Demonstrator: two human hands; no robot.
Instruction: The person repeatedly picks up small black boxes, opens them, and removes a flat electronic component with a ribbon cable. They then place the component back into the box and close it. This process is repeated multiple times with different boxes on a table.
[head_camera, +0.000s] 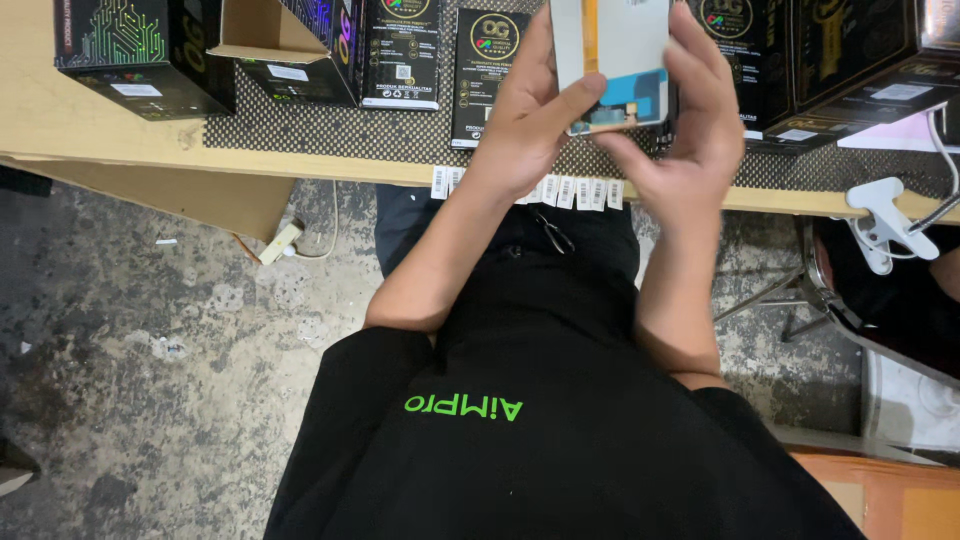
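Both my hands hold a flat white rectangular panel (622, 45) with an orange strip and a blue patch near its lower end, raised above the table's front edge. My left hand (528, 112) grips its left side, thumb lying across the lower corner. On the other side, my right hand (693, 130) wraps the edge, its fingers behind the panel. The panel's top runs out of the frame.
Several black printed boxes (145, 45) and flat black packs (487, 70) stand on a dotted mat (300, 130) on the wooden table (60, 140). Small white stickers (585, 193) hang along the table edge. A white clamp (885, 220) sits at the right. Below is a concrete floor (150, 380).
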